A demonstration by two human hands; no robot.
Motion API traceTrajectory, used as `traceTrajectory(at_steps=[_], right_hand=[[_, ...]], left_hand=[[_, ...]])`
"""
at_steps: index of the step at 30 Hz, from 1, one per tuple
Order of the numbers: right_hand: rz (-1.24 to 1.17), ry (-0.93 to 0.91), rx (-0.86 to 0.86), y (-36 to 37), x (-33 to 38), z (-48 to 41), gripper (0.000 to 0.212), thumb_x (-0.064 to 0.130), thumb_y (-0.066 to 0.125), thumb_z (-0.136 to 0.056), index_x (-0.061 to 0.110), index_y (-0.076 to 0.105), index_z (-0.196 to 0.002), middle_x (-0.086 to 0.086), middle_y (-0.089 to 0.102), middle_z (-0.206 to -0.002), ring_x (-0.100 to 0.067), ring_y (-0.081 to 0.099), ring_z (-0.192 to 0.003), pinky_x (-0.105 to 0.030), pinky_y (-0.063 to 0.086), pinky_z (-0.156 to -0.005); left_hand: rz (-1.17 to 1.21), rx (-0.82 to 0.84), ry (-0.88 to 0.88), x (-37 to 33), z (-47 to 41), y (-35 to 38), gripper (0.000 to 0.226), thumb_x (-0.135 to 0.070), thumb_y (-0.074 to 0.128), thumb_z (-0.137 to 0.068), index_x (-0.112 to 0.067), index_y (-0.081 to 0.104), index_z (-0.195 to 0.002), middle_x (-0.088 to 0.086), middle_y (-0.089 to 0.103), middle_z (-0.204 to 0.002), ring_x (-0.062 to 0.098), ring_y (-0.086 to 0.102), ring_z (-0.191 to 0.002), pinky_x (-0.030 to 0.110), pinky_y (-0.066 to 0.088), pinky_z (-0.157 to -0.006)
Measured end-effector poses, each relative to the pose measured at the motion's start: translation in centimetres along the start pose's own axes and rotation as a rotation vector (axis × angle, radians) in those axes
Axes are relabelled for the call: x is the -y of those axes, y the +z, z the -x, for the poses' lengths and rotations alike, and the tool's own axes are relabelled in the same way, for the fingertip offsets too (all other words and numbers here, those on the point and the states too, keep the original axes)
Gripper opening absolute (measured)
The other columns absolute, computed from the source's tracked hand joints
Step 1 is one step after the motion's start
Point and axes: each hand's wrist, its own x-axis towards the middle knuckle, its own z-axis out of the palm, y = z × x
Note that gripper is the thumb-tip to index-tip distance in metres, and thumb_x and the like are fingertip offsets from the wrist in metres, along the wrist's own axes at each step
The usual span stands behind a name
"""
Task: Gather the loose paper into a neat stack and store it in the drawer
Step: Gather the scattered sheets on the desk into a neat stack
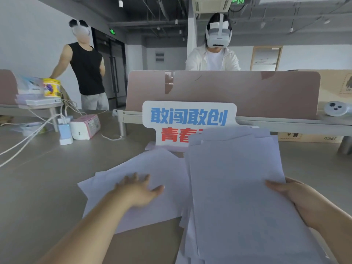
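White paper in two groups over a grey desk (47,187). At 5 o'clock, one uneven stack (238,187), edges not aligned, grasped at its right edge by the right hand (291,199). Thumb on top, fingers hidden below, probably to keep the gathered sheets together while collecting the rest. At 7 o'clock, loose sheets (152,164) lying flat and overlapping; at least three, exact count impossible to tell. Left hand (139,189) over them, released, fingers straight and spread, seemingly to slide them toward the stack; touching or just above, cannot tell. Two hands, one stack, one sign (188,121) standing at 12 o'clock behind the paper. No drawer in view. Gathering judged about half done; squaring and storing not yet begun.
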Motion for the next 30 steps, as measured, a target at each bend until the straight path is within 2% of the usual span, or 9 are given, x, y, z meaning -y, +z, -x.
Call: traceTrajectory(at_steps=[2, 5, 8, 10, 13, 17, 22, 26, 30], right_hand=[[-0.013, 0.008, -0.012, -0.4, 0.0, 0.1, 0.027, 0.004, 0.059, -0.086, -0.001, 0.065, -0.112, -0.025, 0.073, -0.102, -0.035, 0.074, -0.069, -0.041, 0.060, -0.056], [-0.021, 0.017, -0.024, -0.7, 0.0, 0.2, 0.029, 0.004, 0.059, -0.087, 0.000, 0.064, -0.115, -0.024, 0.072, -0.105, -0.034, 0.074, -0.068, -0.041, 0.061, -0.057], [-0.009, 0.043, -0.041, -0.6, -0.1, 0.2, 0.027, 0.004, 0.058, -0.087, 0.001, 0.064, -0.114, -0.023, 0.073, -0.103, -0.033, 0.074, -0.066, -0.041, 0.060, -0.055], [0.015, 0.069, -0.035, -0.4, 0.0, 0.2, 0.027, 0.005, 0.058, -0.088, 0.002, 0.065, -0.114, -0.022, 0.074, -0.102, -0.034, 0.074, -0.070, -0.040, 0.060, -0.056], [0.065, 0.110, -0.013, -0.1, 0.1, 0.2, 0.026, 0.006, 0.058, -0.089, 0.002, 0.065, -0.114, -0.022, 0.074, -0.102, -0.035, 0.074, -0.076, -0.040, 0.059, -0.064], [0.113, 0.156, 0.004, 0.5, 0.3, 0.5, 0.023, 0.006, 0.057, -0.089, 0.003, 0.067, -0.110, -0.021, 0.075, -0.101, -0.036, 0.074, -0.075, -0.041, 0.058, -0.069], [0.219, 0.193, -0.090, 1.0, 0.7, 0.7, 0.020, 0.002, 0.059, -0.089, -0.002, 0.067, -0.107, -0.024, 0.074, -0.096, -0.036, 0.071, -0.077, -0.041, 0.055, -0.069], [0.229, 0.213, -0.155, 1.1, 1.4, 1.0, 0.019, 0.004, 0.059, -0.090, -0.006, 0.065, -0.105, -0.022, 0.072, -0.095, -0.034, 0.069, -0.077, -0.037, 0.054, -0.061], [0.244, 0.254, -0.147, 0.9, 1.6, 1.2, 0.019, 0.006, 0.060, -0.090, -0.005, 0.064, -0.105, -0.022, 0.072, -0.095, -0.034, 0.068, -0.078, -0.038, 0.053, -0.061]], left_hand=[[0.001, -0.007, 0.043, -1.0, 0.6, 0.2, 0.080, -0.072, 0.018, -0.087, -0.028, 0.015, -0.153, 0.010, 0.009, -0.163, 0.033, 0.013, -0.148, 0.048, 0.020, -0.117], [0.087, -0.212, 0.100, -2.1, 1.3, -0.3, 0.071, -0.068, 0.040, -0.086, -0.024, 0.043, -0.143, 0.004, 0.042, -0.150, 0.025, 0.041, -0.136, 0.035, 0.034, -0.110], [-0.059, -0.216, 0.078, -1.7, 1.1, -0.1, 0.076, -0.074, 0.040, -0.081, -0.034, 0.034, -0.146, 0.006, 0.025, -0.157, 0.029, 0.021, -0.146, 0.051, 0.013, -0.117], [-0.043, -0.110, 0.070, -1.5, 1.0, 0.3, 0.081, -0.075, 0.034, -0.082, -0.032, 0.025, -0.150, 0.007, 0.016, -0.160, 0.029, 0.017, -0.147, 0.049, 0.019, -0.117], [0.263, -0.146, 0.082, -1.8, 0.9, -0.1, 0.073, -0.061, 0.044, -0.089, -0.020, 0.034, -0.148, 0.004, 0.031, -0.156, 0.025, 0.037, -0.139, 0.032, 0.035, -0.109], [0.741, -0.262, 0.056, -1.9, 1.2, -1.4, 0.058, -0.034, 0.057, -0.092, -0.010, 0.043, -0.142, 0.005, 0.044, -0.148, 0.024, 0.048, -0.129, 0.027, 0.038, -0.095], [1.159, -0.157, -0.012, -1.4, 1.1, -2.1, 0.047, -0.022, 0.067, -0.086, -0.014, 0.053, -0.130, 0.004, 0.053, -0.121, 0.024, 0.051, -0.109, 0.033, 0.043, -0.081], [1.118, -0.047, -0.063, -1.0, 1.1, -1.9, 0.046, -0.022, 0.077, -0.077, -0.007, 0.063, -0.118, 0.011, 0.064, -0.122, 0.034, 0.060, -0.113, 0.044, 0.047, -0.098], [1.090, 0.120, -0.016, -1.3, 1.4, -1.5, 0.019, 0.007, 0.069, -0.078, 0.000, 0.069, -0.096, 0.020, 0.073, -0.095, 0.035, 0.068, -0.089, 0.044, 0.056, -0.079]])
